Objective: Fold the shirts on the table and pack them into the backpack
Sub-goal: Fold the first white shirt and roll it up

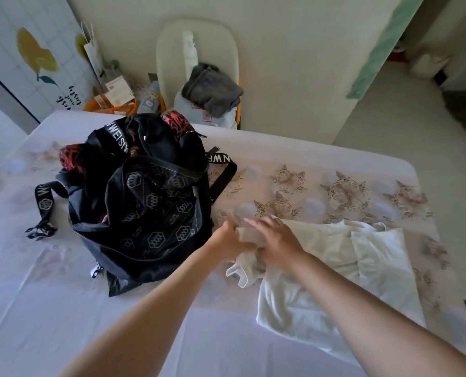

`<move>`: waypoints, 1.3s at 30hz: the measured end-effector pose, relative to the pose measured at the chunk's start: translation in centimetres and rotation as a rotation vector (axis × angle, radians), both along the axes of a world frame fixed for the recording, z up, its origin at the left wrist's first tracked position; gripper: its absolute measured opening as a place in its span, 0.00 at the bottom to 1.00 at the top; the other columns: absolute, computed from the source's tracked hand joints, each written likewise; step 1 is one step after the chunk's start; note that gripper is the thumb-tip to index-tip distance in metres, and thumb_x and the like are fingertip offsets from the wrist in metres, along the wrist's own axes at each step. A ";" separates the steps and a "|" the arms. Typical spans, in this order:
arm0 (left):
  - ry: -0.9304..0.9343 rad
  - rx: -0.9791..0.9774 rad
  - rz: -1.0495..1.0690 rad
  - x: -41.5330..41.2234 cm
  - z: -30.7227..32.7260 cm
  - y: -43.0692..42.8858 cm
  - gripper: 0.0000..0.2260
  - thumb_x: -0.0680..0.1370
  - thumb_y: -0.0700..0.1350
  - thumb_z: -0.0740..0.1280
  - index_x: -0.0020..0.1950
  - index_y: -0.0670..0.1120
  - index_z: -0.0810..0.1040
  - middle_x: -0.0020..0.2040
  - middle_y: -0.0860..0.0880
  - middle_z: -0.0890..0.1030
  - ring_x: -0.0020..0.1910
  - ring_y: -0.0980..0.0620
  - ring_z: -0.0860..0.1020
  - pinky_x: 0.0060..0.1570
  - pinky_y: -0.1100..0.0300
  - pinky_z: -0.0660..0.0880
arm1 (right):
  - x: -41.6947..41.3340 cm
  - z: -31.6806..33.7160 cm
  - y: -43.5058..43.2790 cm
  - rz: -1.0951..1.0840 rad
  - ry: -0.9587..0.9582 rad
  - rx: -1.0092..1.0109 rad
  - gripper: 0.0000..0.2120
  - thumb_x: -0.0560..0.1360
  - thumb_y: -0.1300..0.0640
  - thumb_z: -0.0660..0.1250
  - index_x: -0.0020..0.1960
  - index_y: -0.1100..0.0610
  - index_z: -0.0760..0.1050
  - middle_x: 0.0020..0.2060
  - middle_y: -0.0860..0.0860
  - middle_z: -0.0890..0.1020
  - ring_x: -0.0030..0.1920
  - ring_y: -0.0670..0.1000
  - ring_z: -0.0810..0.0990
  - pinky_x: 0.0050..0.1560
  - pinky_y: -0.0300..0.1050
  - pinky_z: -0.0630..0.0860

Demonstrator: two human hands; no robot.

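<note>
A white shirt point(332, 270) lies spread and partly folded on the right half of the table point(36, 308). My left hand point(232, 235) grips a bunched edge of the shirt at its left end. My right hand point(275, 238) lies over the same edge, fingers stretched forward and blurred. A black backpack point(147, 213) with white hexagon marks sits left of my hands, its top open. Red and black patterned cloth point(71, 156) shows at the far side of the backpack.
The table carries a pale cloth with a brown floral band point(343, 191). A backpack strap point(45, 205) trails to the left. Behind the table stand a white chair holding a grey garment point(213, 91) and an orange bin of boxes point(115, 102). Open floor lies at the right.
</note>
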State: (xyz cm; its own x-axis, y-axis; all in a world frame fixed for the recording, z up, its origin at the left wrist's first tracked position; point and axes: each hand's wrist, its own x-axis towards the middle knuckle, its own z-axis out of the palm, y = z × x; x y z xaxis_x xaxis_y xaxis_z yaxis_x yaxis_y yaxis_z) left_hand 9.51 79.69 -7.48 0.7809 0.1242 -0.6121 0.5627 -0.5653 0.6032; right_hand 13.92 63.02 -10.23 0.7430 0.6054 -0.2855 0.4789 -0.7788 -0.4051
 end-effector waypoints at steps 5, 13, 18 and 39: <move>-0.146 -0.017 -0.122 -1.9 0.2 -0.5 0.26 0.75 0.48 0.72 0.68 0.48 0.63 0.57 0.51 0.73 0.52 0.50 0.76 0.41 0.62 0.73 | 0.2 2.2 2.1 -0.012 0.215 0.021 0.38 0.75 0.64 0.67 0.75 0.35 0.58 0.60 0.49 0.79 0.53 0.52 0.81 0.53 0.50 0.80; -0.018 -0.028 -0.278 -1.9 2.3 -4.6 0.20 0.71 0.46 0.72 0.61 0.49 0.72 0.43 0.53 0.82 0.39 0.54 0.82 0.34 0.61 0.75 | 2.1 5.1 -6.6 -0.312 0.119 0.159 0.09 0.69 0.67 0.63 0.34 0.55 0.71 0.36 0.50 0.78 0.41 0.56 0.77 0.39 0.47 0.71; 0.160 -0.189 -0.635 -3.6 1.7 -10.7 0.21 0.75 0.56 0.72 0.65 0.52 0.75 0.50 0.54 0.84 0.44 0.57 0.84 0.59 0.57 0.75 | 1.1 4.1 -14.4 -0.160 0.038 -0.237 0.20 0.74 0.68 0.65 0.58 0.49 0.80 0.68 0.49 0.72 0.65 0.55 0.73 0.61 0.49 0.73; -0.346 0.131 -0.068 -6.0 -5.3 -9.9 0.06 0.78 0.45 0.66 0.51 0.46 0.81 0.52 0.48 0.78 0.49 0.46 0.79 0.46 0.61 0.71 | 2.1 -0.2 -7.1 -0.155 -0.311 -0.149 0.16 0.75 0.54 0.63 0.62 0.52 0.76 0.57 0.54 0.78 0.57 0.57 0.75 0.56 0.51 0.69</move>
